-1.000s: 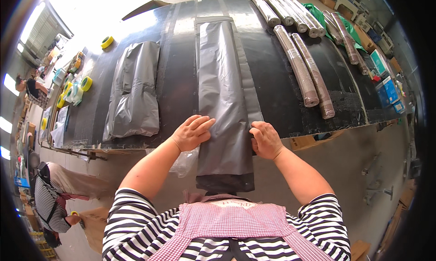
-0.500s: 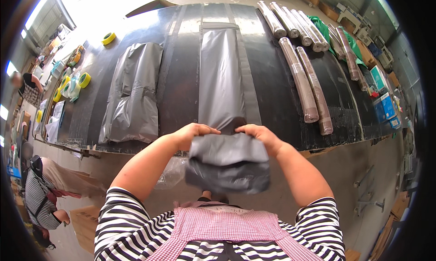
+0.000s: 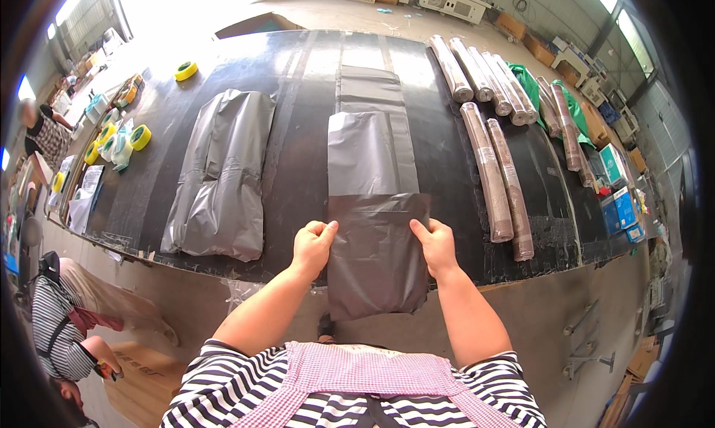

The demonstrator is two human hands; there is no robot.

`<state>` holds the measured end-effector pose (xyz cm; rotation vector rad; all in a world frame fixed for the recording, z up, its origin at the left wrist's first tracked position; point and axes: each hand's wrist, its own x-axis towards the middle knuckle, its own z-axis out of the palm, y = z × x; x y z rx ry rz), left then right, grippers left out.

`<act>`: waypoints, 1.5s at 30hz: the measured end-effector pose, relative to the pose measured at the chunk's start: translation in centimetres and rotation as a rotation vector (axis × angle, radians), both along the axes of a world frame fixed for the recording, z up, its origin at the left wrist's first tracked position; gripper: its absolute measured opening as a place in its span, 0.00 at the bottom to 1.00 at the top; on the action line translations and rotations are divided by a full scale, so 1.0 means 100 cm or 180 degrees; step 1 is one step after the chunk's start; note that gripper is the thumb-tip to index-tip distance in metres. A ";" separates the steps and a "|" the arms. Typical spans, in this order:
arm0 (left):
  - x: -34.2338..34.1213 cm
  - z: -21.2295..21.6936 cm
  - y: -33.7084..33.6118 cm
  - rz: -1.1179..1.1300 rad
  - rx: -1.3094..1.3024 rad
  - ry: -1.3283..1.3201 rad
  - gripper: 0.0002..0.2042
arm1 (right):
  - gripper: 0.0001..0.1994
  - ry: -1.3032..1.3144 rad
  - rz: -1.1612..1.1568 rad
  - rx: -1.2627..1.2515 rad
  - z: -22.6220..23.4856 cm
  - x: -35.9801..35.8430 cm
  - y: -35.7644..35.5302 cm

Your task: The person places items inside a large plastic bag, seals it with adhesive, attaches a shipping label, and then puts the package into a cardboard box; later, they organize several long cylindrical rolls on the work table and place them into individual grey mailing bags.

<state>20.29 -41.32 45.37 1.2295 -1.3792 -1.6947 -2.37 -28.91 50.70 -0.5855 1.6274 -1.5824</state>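
A long grey plastic mailing bag (image 3: pixel 376 257) lies partly on the black table, its near part hanging past the front edge toward me. My left hand (image 3: pixel 314 243) pinches its left edge, and my right hand (image 3: pixel 436 243) pinches its right edge at about the same height. Beyond my hands a lighter grey section (image 3: pixel 372 148) of plastic lies flat, overlapping another sheet further back; whether these are one bag or several I cannot tell. To the left, a filled grey bag (image 3: pixel 223 178) rests on the table, apart from both hands.
Several wrapped brown rolls (image 3: pixel 488 175) lie on the right of the table (image 3: pixel 298 130). Yellow tape rolls (image 3: pixel 140 137) sit at the left edge. Blue boxes (image 3: pixel 624 208) stand at the far right. Another person (image 3: pixel 63 324) is at the lower left, beside a cardboard box (image 3: pixel 141 376).
The bunched, blurred near part of the bag now hangs spread out flat. My hands have moved apart, from its upper side to its two side edges. The view has tilted up slightly.
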 end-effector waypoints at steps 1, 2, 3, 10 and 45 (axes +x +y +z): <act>-0.003 -0.005 -0.001 -0.0111 -0.0739 -0.0424 0.14 | 0.15 0.0493 -0.0118 0.0365 -0.025 -0.016 -0.006; 0.000 -0.015 -0.003 -0.0183 -0.1468 -0.0862 0.13 | 0.22 0.0994 -0.0154 0.0705 -0.030 -0.016 -0.013; 0.001 -0.016 -0.003 -0.0258 -0.2194 -0.1301 0.13 | 0.22 0.1223 -0.0012 0.0825 -0.033 -0.014 -0.016; -0.014 0.012 -0.003 -0.0500 -0.2940 -0.2772 0.06 | 0.22 0.2941 -0.0394 0.1305 -0.013 -0.009 -0.030; 0.022 0.053 -0.109 -0.1395 -0.1539 -0.3804 0.64 | 0.51 0.3571 -0.1088 0.3257 -0.001 -0.229 0.019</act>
